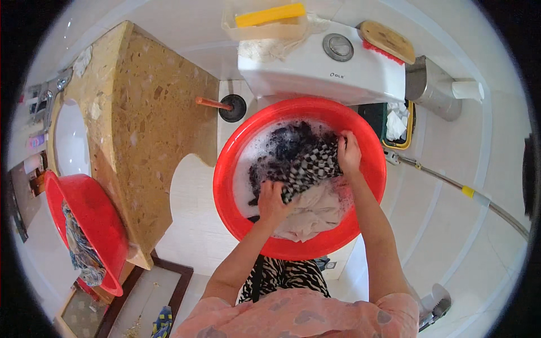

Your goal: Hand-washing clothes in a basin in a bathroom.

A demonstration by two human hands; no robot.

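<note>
A large red basin (pixel 227 219) in front of me holds sudsy water and wet clothes. A black-and-white checkered garment (pixel 310 166) stretches across it between my two hands. My left hand (pixel 272 201) is closed on its lower left end, low in the basin. Near the right rim, my right hand (pixel 349 152) grips its upper right end. Dark wet fabric (pixel 290 141) lies in the foam beyond the checkered piece. A beige garment (pixel 310 214) is bunched on the near side, between my forearms. Parts of my fingers are hidden in the cloth.
Behind the basin stands a white toilet tank (pixel 315 67) bearing a wooden scrub brush (pixel 387 40). A plunger (pixel 232 108) stands beside the brown stone counter (pixel 152 107). At left, a second red basin (pixel 101 208) holds clothes. A waste bin (pixel 410 132) and metal pole (pixel 445 179) are at right.
</note>
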